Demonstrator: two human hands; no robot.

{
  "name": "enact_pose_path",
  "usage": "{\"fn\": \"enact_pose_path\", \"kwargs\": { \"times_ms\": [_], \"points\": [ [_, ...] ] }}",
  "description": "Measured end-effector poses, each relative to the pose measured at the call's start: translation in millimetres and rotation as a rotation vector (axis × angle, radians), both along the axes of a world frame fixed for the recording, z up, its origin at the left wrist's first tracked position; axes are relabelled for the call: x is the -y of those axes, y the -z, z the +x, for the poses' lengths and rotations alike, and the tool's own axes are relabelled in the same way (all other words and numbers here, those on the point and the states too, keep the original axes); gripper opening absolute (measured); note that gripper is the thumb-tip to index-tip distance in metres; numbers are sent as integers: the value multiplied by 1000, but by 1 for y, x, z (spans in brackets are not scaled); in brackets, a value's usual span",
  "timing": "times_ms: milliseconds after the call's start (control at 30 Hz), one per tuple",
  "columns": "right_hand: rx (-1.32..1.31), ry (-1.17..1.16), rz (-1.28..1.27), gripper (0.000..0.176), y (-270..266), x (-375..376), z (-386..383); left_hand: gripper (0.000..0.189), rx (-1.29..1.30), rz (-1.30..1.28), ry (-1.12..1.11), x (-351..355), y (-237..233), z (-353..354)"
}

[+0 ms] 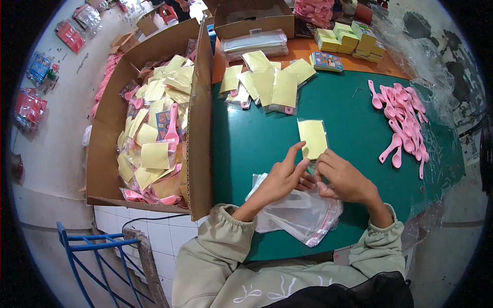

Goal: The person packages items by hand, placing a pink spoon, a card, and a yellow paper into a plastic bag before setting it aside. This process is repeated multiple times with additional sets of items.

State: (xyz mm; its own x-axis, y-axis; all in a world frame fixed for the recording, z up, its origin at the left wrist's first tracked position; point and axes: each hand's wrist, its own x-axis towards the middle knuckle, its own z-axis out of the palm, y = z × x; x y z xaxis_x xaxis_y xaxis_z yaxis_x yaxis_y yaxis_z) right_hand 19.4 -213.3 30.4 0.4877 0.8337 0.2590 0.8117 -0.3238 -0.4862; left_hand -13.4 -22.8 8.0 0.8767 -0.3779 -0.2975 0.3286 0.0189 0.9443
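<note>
A small clear plastic bag point(313, 136) with a pale yellow card in it is between my two hands, over the green table. My left hand point(285, 179) is at the bag's lower left, index finger stretched along its edge and the other fingers curled in. At the lower right corner, my right hand point(343, 177) is closed, thumb and fingers pinching the bag's lower end. Under both hands lies a loose stack of clear bags point(303, 214). Pink plastic spoons point(404, 120) are heaped on the right.
A large cardboard box point(201, 118) on the left holds many bagged cards and pink spoons. Filled bags point(272, 84) lie at the table's back, near stacked cards point(354, 38) and bundled clear bags point(255, 42). A blue metal frame point(97, 246) stands lower left.
</note>
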Motion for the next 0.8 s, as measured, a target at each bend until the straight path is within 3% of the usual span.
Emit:
{"fn": "enact_pose_path", "kwargs": {
  "times_ms": [100,300,533,567,667,700,733,767,800],
  "points": [
    [13,-30,7,20,0,-7,-8,57,164,88,-32,5,9,1],
    [-134,-75,82,19,-6,2,-5,63,162,33,-104,9,13,-2],
    [-374,9,365,11,-42,68,13,40,36,-173,-130,-1,12,1],
    [-447,31,441,11,-43,94,23,36,47,-151,-112,-2,12,1],
    [-540,437,636,20,-42,183,74,28,-6,-207,-86,-3,9,1],
    [-573,605,460,21,-41,228,96,26,-38,-246,-81,-3,9,1],
    [-175,1102,-157,20,-5,323,134,25,-22,-244,-74,-2,9,0],
    [-17,1376,-628,19,19,392,136,24,3,-240,-69,-2,9,0],
    [86,1463,-777,18,24,410,125,23,26,-235,-66,-3,10,1]
  ]
}}
